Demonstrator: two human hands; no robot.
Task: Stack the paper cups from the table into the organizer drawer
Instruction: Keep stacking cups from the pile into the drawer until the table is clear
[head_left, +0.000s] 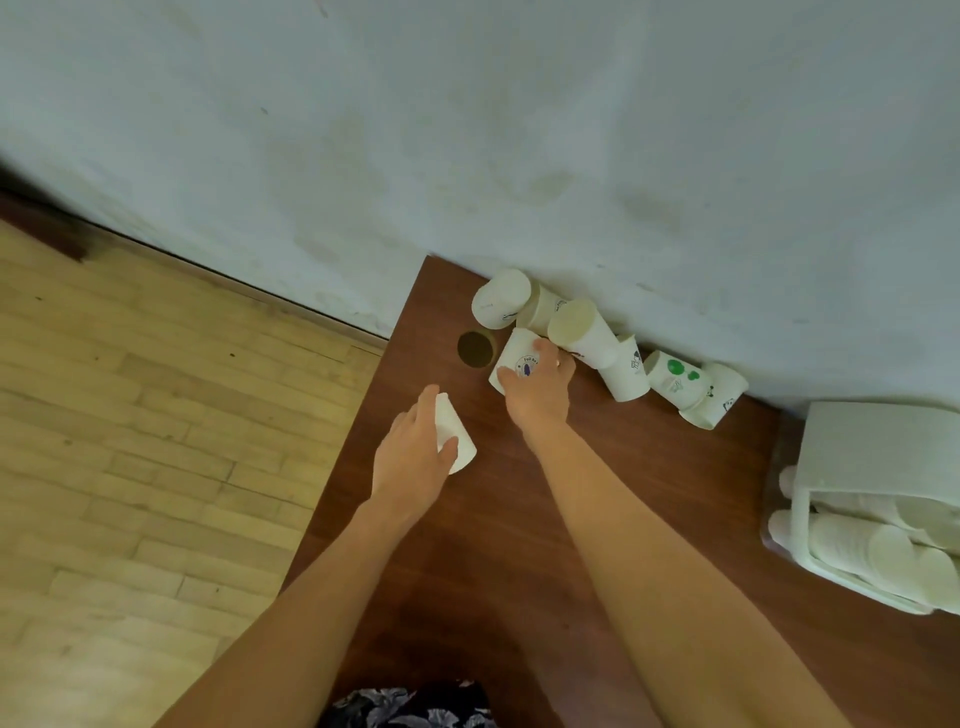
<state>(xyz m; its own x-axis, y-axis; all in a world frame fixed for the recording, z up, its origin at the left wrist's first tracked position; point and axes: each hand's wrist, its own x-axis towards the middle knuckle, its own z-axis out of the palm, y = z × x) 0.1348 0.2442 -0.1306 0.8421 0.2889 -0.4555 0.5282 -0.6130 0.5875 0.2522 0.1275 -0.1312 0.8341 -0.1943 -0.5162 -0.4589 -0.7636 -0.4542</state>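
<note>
Two bare hands work over the reddish-brown wooden table (519, 545). Your left hand (410, 462) curls round a plain white paper cup (457, 436) lying tilted just above the tabletop; your palm hides most of its side, and you cannot tell whether its rim touches the wood. Your right hand (537, 389) grips a white paper cup with a round printed logo (519, 358), thumb and fingers wrapped over it; the lettering is too small to read. Behind it, a loose row of white paper cups (597, 338) lies tipped along the pale wall (467, 130), some overlapping, so their count is unclear. One cup bears green blotches (675, 374). A dark round hole (476, 349) in the table sits just left of the gripped logo cup. At the right edge, the white plastic organizer drawer (878, 447) is cut off by the frame; stacked white cups (883, 551) lie on their sides inside, partly hidden by its front bar. Pale wooden flooring (130, 441) lies to the left.
</note>
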